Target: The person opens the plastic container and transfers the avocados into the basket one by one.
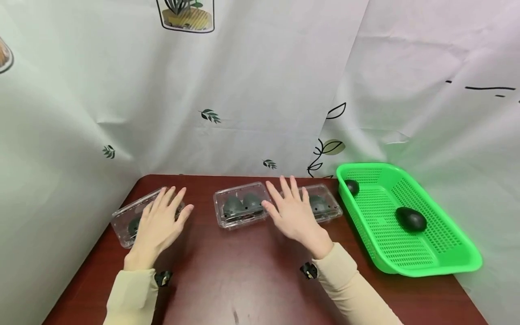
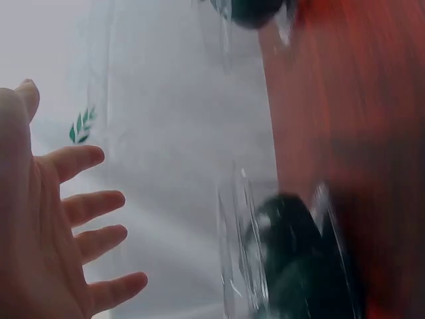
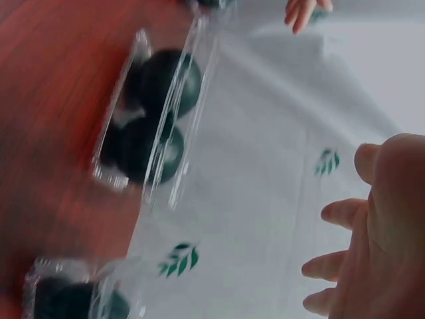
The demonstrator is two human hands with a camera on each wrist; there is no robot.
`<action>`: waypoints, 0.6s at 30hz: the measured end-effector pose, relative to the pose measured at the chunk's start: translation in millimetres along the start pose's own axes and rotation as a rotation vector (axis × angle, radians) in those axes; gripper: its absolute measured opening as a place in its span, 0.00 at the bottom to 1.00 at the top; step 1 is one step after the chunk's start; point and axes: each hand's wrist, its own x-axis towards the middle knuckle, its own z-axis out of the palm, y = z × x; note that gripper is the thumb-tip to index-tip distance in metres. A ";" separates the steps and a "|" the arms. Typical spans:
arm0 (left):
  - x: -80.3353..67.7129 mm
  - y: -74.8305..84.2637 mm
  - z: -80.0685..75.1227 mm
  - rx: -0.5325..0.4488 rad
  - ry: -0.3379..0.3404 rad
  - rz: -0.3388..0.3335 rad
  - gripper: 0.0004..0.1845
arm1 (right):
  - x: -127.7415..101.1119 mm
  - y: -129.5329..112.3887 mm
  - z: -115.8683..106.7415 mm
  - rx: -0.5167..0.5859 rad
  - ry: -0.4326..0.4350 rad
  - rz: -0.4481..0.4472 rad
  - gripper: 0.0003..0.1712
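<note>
My left hand (image 1: 160, 223), fingers spread and straight, hovers in front of the left clear plastic clamshell box (image 1: 122, 228), hiding much of it. The right hand (image 1: 295, 214) is raised with its fingers spread, covering part of the right clamshell box (image 1: 331, 210). Between the hands lies the middle clamshell box (image 1: 243, 221), its lid down over two dark avocados (image 1: 252, 201). In the left wrist view, a box with dark avocados (image 2: 289, 229) stands apart from the fingers. The right wrist view also shows a palm holding nothing.
A green plastic basket (image 1: 382, 225) stands at the right of the dark red-brown table (image 1: 227, 280). Inside it are a large dark avocado (image 1: 411, 220) and another avocado (image 1: 352, 187) by its left wall. A white patterned curtain (image 1: 260, 90) hangs behind the table.
</note>
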 end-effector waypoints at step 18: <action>-39.2 -56.0 -6.6 0.019 0.357 -0.288 0.20 | 16.8 -102.4 19.3 -0.141 -0.031 -0.337 0.36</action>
